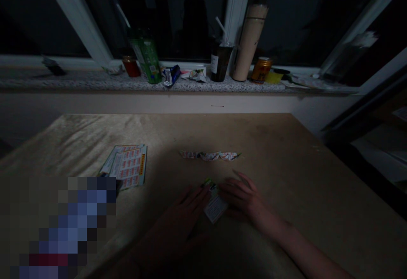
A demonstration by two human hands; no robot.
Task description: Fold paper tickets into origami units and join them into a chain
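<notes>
A small printed paper slip [216,210], green at its far end and pale with fine text nearer me, lies tilted on the table between my hands. My left hand [188,212] rests with fingers stretched out, their tips on the slip's left edge. From the other side my right hand [243,195] reaches in, fingers extended and slightly bent at the slip's right edge, one finger lifted apart. Dim light hides both thumbs in part. Beyond the hands, a row of folded printed paper pieces [210,156] lies crosswise on the table.
Printed cards with red and white blocks [129,166] overlap at the left of the brown table [273,143]. Pixelation covers the lower left. On the granite sill [184,85] stand a green bottle [151,60], a dark cup with a straw [220,62], a beige flask [249,43] and an orange can [261,70].
</notes>
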